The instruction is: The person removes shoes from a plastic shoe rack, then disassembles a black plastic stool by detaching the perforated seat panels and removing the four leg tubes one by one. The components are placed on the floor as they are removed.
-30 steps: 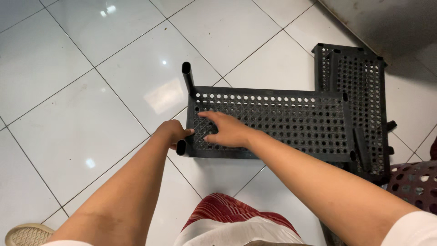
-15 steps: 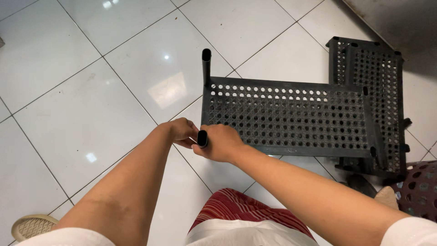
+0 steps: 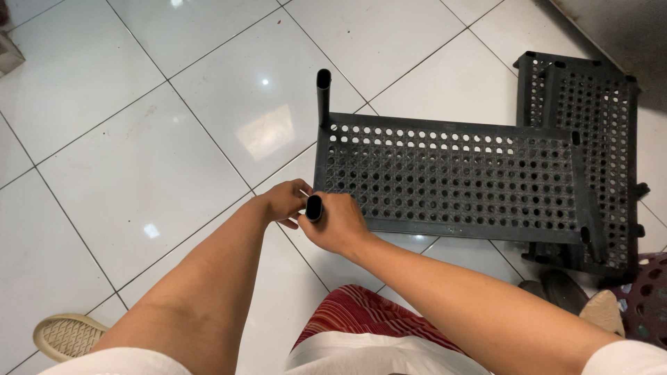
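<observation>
Gripping a black tube [image 3: 314,207] at the shelf's [image 3: 451,182] near-left corner, my right hand [image 3: 338,223] wraps it while my left hand [image 3: 283,202] pinches beside it. I judge the perforated plastic shelf on the tiles [image 3: 139,160] light, stiff, slightly flexy; corners grip best.

- The perforated plastic shelf panel [image 3: 451,177] is black, dotted with rows of round holes over a fine lattice.
- Its corner tube leg [image 3: 314,207] is black too.
- A second perforated panel [image 3: 604,118] is the same black.
- The floor tiles [image 3: 139,160] are glossy white with thin dark grout lines.
- The shorts [image 3: 368,323] are red with fine pale stripes.
- The shoe [image 3: 66,337] is beige.
</observation>
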